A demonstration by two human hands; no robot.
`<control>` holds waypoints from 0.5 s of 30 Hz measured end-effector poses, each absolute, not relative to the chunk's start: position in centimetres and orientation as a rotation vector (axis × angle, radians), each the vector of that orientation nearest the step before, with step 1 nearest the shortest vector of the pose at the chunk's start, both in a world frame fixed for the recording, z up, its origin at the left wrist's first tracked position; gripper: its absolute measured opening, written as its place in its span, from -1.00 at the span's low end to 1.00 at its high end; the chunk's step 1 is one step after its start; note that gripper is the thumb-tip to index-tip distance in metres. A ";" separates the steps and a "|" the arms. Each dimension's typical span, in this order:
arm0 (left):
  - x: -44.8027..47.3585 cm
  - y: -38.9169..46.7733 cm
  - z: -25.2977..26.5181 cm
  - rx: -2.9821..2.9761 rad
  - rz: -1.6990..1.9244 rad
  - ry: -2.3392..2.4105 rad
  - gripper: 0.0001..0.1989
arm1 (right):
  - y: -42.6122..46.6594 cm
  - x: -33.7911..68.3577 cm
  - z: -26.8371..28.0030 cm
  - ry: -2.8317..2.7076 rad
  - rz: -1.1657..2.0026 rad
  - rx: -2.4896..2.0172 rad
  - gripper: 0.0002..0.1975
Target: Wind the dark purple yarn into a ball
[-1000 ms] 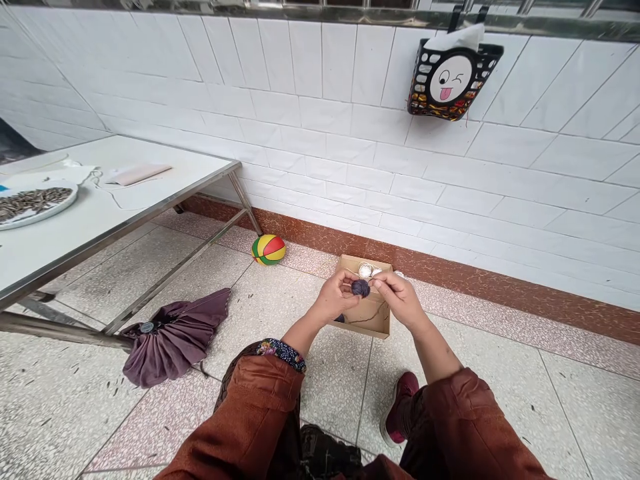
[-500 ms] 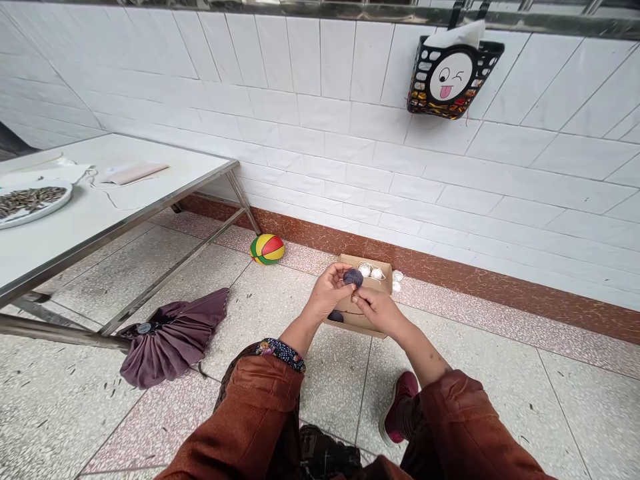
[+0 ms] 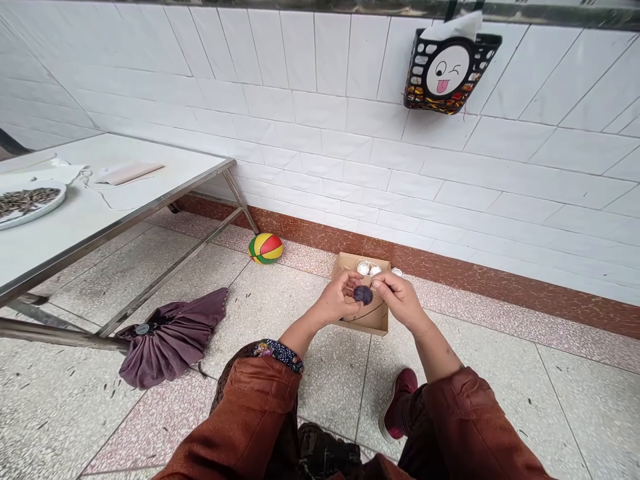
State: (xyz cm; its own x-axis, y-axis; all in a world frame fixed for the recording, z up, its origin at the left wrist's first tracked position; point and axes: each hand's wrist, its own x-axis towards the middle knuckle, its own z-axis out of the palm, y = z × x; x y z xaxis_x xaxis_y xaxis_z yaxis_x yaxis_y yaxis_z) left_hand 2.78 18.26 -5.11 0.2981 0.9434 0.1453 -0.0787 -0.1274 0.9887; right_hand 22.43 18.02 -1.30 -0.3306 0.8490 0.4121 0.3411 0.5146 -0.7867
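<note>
Left hand: your left hand (image 3: pixel 339 297) grasps the dark purple-grey yarn ball (image 3: pixel 363 295) between thumb and fingers, near the middle of the frame.
Right hand: your right hand (image 3: pixel 400 299) pinches a dark yarn strand (image 3: pixel 372 283) between thumb and forefinger, just beside the ball.
Yarn ball: you hold it above the open cardboard box (image 3: pixel 373 325), right of the frame's centre.
Box: 2 white yarn balls (image 3: pixel 369 269) lie at its far end; a dark strand crosses its floor.
Floor, centre left: a red, yellow and green toy ball (image 3: pixel 266 248) sits near a leg of the metal-framed table (image 3: pixel 165 190).
Floor, lower left: a loosely gathered purple umbrella (image 3: pixel 173 340) lies beside the table frame.
Wall, upper right: a black plastic basket (image 3: pixel 415 83) hangs, bearing a winking face.
</note>
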 end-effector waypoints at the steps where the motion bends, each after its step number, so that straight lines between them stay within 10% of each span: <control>1: 2.8 18.1 -5.1 1.372 1.071 0.813 -0.39 | 18.5 22.6 -1.8 -1.862 0.723 -1.019 -0.65; 15: 1.8 19.3 -4.9 1.092 1.337 0.924 -0.48 | 17.9 19.6 -4.7 -2.234 0.751 -0.961 -0.70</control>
State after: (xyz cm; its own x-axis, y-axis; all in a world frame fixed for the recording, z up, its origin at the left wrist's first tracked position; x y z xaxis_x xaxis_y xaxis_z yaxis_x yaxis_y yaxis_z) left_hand 1.78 19.35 -4.94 0.0509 0.9949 0.0871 -0.2697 -0.0703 0.9604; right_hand 19.56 17.94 -4.74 -0.5668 0.7713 0.2894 0.4396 0.5803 -0.6856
